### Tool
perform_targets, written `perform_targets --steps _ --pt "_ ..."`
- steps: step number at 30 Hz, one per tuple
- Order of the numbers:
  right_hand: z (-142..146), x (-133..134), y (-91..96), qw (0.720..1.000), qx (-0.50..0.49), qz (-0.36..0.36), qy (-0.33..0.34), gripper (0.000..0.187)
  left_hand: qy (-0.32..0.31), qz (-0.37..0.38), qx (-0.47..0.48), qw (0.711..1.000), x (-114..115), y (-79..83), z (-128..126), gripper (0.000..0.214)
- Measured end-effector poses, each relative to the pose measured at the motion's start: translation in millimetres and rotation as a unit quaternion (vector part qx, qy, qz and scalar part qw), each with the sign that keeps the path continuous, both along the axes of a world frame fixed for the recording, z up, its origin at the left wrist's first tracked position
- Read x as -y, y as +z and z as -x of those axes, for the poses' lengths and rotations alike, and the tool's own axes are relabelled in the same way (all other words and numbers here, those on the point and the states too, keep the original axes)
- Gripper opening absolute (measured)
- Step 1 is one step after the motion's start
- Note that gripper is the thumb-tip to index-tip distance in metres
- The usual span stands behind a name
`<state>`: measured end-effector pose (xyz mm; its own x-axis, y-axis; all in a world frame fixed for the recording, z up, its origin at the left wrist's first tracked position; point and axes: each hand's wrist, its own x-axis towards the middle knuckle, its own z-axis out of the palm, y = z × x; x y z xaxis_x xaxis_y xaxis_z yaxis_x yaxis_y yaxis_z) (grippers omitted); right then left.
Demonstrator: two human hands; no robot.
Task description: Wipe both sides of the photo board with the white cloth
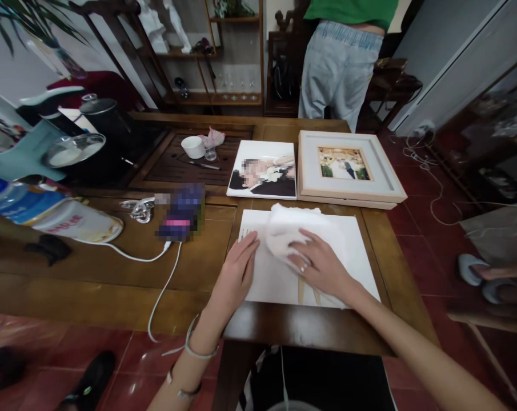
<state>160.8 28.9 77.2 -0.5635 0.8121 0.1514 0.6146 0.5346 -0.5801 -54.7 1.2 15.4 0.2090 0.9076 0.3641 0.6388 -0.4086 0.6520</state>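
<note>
On the wooden table in front of me lies a flat white panel (352, 251), with small dark print near its upper left corner and tan streaks at its lower edge. My right hand (318, 260) presses a crumpled white cloth (284, 228) against the panel, fingers bent over it. The cloth and hand hide much of the surface beneath. At the panel's left edge rests my left hand (240, 265), its fingers stretched out and holding nothing. Behind the panel are a photo print of people (264, 171) and a light wooden picture frame (344, 165) with a small photo inside.
Left of the panel are a phone (183, 211) on a white cable (129, 255), a large canister (78, 220) and a glass lid (78, 148). A white cup (193, 147) stands on the tea tray (164, 165). Across the table stands a person in jeans (339, 63).
</note>
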Motion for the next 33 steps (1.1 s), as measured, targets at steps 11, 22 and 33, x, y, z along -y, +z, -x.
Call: perform_targets --steps 11,22,33 --pt "63 -56 -8.1 0.999 -0.034 0.008 -0.023 0.02 0.006 -0.033 -0.023 0.999 -3 -4.9 2 0.035" --pt "-69 -27 -6.8 0.988 -0.052 0.034 -0.142 0.03 -0.01 -0.016 -0.003 1.0 -3 -2.5 0 0.038" --pt "-118 87 -3.7 0.986 0.02 0.091 -0.138 0.035 -0.012 -0.008 -0.017 1.0 -1 -1.1 0 0.041"
